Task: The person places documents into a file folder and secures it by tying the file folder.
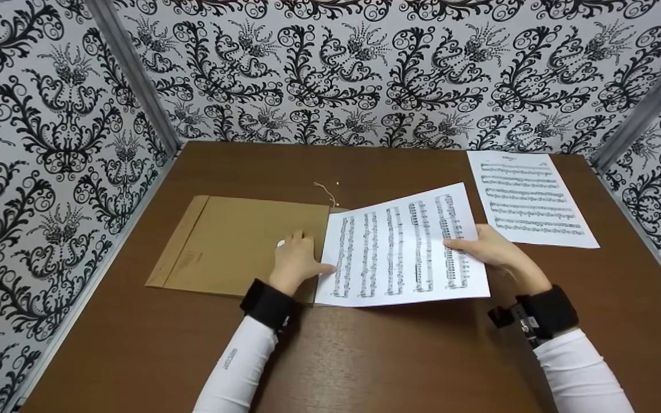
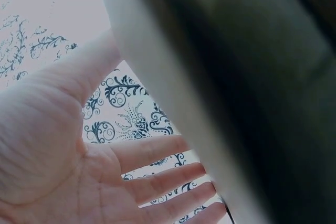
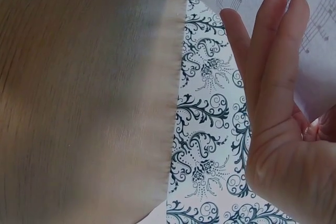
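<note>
A brown paper envelope [image 1: 244, 241] lies flat at the left of the table. My left hand [image 1: 295, 261] rests on its right part, fingers spread and fairly straight, the thumb reaching over the near edge of a sheet of music [image 1: 388, 252]. That sheet meets the envelope's right end, and its right side is lifted off the table. My right hand [image 1: 494, 252] grips the raised edge, thumb on top and fingers underneath. The right wrist view shows those fingers [image 3: 273, 61] extended under the printed paper. In the left wrist view a dark blurred shape hides much of the left hand's work.
A second sheet of music [image 1: 531, 198] lies flat at the back right of the brown table [image 1: 353, 355]. A thin string [image 1: 326, 192] sticks out behind the envelope's right end. Patterned panels [image 1: 330, 69] stand along the back and both sides.
</note>
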Available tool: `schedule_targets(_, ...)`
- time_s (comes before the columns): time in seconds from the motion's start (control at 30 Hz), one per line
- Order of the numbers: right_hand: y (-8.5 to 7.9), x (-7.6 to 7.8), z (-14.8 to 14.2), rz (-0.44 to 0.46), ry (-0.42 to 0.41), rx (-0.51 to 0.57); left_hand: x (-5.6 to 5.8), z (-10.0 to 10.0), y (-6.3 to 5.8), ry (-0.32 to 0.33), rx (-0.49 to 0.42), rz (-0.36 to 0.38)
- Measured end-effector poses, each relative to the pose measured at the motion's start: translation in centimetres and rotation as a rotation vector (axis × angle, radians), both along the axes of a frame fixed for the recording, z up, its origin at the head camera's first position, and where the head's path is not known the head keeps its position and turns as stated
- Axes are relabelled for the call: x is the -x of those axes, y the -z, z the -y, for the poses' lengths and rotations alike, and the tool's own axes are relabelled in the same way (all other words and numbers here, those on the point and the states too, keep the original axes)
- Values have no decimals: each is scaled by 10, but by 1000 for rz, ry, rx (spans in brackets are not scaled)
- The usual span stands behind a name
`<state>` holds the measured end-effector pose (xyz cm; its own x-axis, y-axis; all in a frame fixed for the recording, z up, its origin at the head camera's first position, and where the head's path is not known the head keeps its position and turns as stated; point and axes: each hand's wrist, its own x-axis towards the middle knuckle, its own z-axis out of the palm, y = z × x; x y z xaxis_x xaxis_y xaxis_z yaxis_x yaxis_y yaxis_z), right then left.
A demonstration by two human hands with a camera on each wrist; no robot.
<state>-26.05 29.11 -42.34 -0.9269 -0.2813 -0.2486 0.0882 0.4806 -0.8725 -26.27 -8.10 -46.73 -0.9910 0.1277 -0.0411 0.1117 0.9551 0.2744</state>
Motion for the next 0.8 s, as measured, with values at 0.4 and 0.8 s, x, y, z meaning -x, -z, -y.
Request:
schedule_targets(0.4, 3, 1, 1, 21, 12, 17, 0, 0, -1, 1, 0, 7)
schedule_targets(0.8, 2, -1, 1, 29, -23, 38, 0, -1, 3, -19, 0, -110)
